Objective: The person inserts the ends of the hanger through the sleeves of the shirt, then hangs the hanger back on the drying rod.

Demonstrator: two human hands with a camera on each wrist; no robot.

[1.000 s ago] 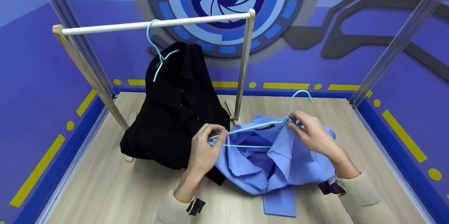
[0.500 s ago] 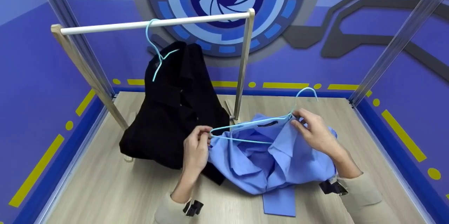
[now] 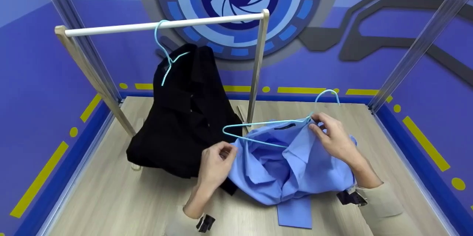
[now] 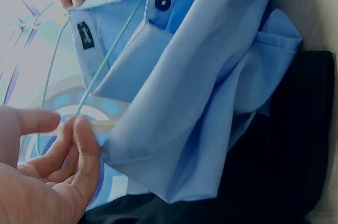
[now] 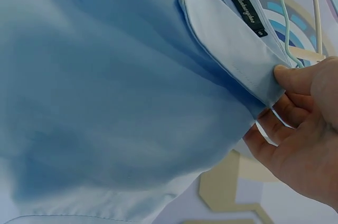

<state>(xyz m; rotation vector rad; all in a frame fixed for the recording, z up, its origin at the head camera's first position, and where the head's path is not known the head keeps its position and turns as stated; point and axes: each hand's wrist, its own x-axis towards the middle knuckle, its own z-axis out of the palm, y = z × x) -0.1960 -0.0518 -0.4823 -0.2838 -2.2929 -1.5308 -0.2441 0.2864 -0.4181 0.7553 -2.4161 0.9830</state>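
Note:
A light blue shirt (image 3: 266, 177) lies bunched on the table, its collar raised, with a black label in the neck. A thin mint-green hanger (image 3: 251, 123) sits partly in its neck; the left end sticks out free and the hook stands up at right. My right hand (image 3: 334, 136) pinches the shirt's collar right beside the hanger's neck; in the right wrist view the thumb (image 5: 288, 78) presses on the collar fold. My left hand (image 3: 216, 164) is at the shirt's left shoulder, fingertips by the cloth edge. In the left wrist view its fingers (image 4: 84, 150) curve loosely, with no cloth between thumb and fingers.
A clothes rack with a white rail (image 3: 207, 22) and wooden legs stands at back left. On it a black shirt (image 3: 177, 125) hangs from another mint hanger (image 3: 157, 40), its lower part resting on the table (image 3: 111, 199). Blue walls (image 3: 406, 73) enclose the table.
My left hand first moved left and took the hanger's end, then let it go and came down to the shirt's shoulder. My right hand has shifted the collar and hanger slightly up and right.

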